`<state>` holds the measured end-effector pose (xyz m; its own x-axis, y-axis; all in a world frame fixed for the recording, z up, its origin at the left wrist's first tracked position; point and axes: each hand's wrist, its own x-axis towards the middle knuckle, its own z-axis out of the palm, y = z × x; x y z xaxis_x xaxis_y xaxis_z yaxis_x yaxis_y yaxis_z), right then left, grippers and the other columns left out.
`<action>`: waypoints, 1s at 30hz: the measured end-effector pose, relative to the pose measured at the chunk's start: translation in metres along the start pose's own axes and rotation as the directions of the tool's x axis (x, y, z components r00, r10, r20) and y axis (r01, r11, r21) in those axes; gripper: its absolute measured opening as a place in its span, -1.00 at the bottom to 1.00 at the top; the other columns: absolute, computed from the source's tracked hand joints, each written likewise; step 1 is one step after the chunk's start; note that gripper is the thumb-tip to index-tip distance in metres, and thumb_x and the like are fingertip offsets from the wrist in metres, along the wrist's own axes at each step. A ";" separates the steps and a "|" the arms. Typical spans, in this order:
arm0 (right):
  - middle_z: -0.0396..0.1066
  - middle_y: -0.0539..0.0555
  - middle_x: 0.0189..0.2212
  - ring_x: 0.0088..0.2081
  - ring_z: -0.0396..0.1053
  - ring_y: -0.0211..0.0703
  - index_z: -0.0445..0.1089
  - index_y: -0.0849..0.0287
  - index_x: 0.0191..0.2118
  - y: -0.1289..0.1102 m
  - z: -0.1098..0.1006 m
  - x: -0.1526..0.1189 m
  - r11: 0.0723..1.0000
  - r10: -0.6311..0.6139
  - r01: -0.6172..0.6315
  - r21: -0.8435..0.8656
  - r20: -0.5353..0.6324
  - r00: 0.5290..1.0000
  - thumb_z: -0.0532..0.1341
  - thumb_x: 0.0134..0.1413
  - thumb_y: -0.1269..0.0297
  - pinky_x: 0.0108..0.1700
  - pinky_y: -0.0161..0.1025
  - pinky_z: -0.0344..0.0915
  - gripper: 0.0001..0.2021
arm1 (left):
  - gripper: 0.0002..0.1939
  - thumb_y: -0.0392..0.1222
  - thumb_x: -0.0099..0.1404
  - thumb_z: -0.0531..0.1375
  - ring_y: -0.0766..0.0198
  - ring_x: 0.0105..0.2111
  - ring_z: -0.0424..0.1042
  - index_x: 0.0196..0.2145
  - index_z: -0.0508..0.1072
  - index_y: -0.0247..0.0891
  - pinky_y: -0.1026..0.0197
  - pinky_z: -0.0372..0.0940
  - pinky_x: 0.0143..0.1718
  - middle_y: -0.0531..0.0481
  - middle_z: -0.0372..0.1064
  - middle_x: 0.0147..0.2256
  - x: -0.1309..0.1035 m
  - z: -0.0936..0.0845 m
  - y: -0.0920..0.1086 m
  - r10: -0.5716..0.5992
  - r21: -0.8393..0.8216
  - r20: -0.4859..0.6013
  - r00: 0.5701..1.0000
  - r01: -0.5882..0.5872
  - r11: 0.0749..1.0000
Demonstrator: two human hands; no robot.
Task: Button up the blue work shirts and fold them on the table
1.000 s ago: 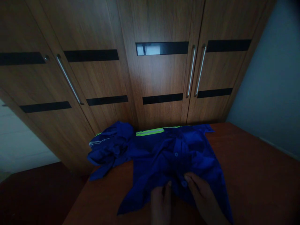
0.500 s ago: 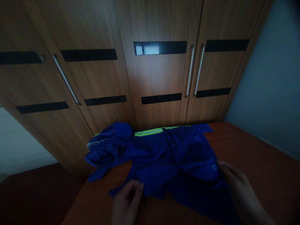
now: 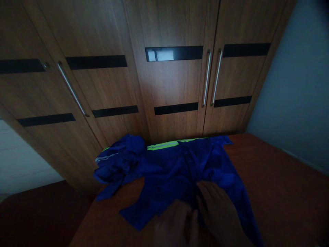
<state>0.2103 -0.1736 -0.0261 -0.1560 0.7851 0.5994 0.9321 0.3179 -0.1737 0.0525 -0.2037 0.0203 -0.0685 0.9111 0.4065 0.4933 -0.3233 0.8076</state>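
A dark blue work jacket [image 3: 164, 168] with a yellow-green and silver reflective stripe is spread over the reddish-brown wooden surface. Its lower front edges come together near both my hands. My left hand [image 3: 176, 221] is at the lower middle of the jacket, fingers bent; motion blur hides whether cloth is between them. Close beside it on the right, my right hand [image 3: 218, 206] bends its fingers over the front of the jacket and holds the cloth. The fingertips are partly hidden in the dark folds.
A crumpled blue bundle of cloth [image 3: 122, 159] adjoins the jacket on the left. Behind stands a wooden wardrobe [image 3: 169, 82] with metal handles and black strips. A pale wall [image 3: 295, 103] rises at the right of the wooden surface [image 3: 282, 192].
My right hand has moved left from the jacket's buttoned right corner to its middle. My left hand has moved right, to beside it. The cloth on the left lies flatter.
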 end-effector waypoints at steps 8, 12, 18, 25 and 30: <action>0.49 0.05 -0.35 -0.37 0.46 -0.17 0.44 0.09 -0.25 0.021 0.022 0.015 0.992 0.081 -0.089 0.084 0.097 0.992 0.03 0.15 0.42 -0.38 -0.29 0.32 -0.76 | -0.60 -0.49 0.06 0.08 0.02 -0.05 0.22 -0.15 0.40 -0.21 0.02 0.10 0.03 -0.13 0.29 -0.10 0.048 0.049 -0.026 0.139 0.068 0.312 0.940 -0.168 0.983; 0.51 0.10 -0.23 -0.26 0.49 -0.13 0.45 0.12 -0.19 0.031 0.028 0.016 0.954 0.127 -0.138 0.268 0.060 0.990 0.00 0.22 0.32 -0.24 -0.24 0.40 -0.73 | -0.73 -0.46 0.13 0.08 0.07 -0.14 0.26 -0.25 0.39 -0.20 0.08 0.16 -0.09 -0.09 0.31 -0.20 0.063 0.052 -0.037 0.207 0.170 0.328 0.922 -0.273 0.947; 0.52 0.08 -0.25 -0.24 0.49 -0.15 0.48 0.10 -0.16 0.035 0.035 0.011 0.928 0.037 -0.082 0.363 0.130 0.991 0.02 0.20 0.34 -0.16 -0.23 0.42 -0.72 | -0.69 -0.48 0.23 -0.01 0.16 -0.31 0.31 -0.36 0.47 -0.17 0.20 0.16 -0.28 -0.05 0.35 -0.39 0.068 0.051 -0.053 0.241 0.166 0.404 0.882 -0.330 0.929; 0.52 0.13 -0.25 -0.25 0.49 -0.10 0.48 0.15 -0.15 0.038 0.048 0.002 0.984 0.084 -0.085 0.159 0.009 0.996 0.01 0.22 0.32 -0.19 -0.19 0.42 -0.71 | -0.66 -0.48 0.22 -0.01 0.16 -0.32 0.31 -0.31 0.50 -0.17 0.20 0.17 -0.32 -0.07 0.35 -0.37 0.062 0.052 -0.050 0.261 0.254 0.445 0.857 -0.400 0.881; 0.52 0.13 -0.21 -0.23 0.50 -0.09 0.46 0.15 -0.09 0.042 0.052 0.003 0.973 0.095 -0.098 0.209 0.023 0.995 0.00 0.23 0.33 -0.17 -0.19 0.43 -0.70 | -0.69 -0.47 0.19 0.01 0.15 -0.27 0.33 -0.31 0.48 -0.18 0.19 0.22 -0.27 -0.07 0.37 -0.32 0.056 0.054 -0.051 0.254 0.290 0.499 0.829 -0.436 0.852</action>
<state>0.2318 -0.1304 -0.0717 -0.0741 0.8236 0.5623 0.8537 0.3439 -0.3911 0.0703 -0.1220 -0.0212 0.5012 0.8004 0.3289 0.7015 -0.5984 0.3872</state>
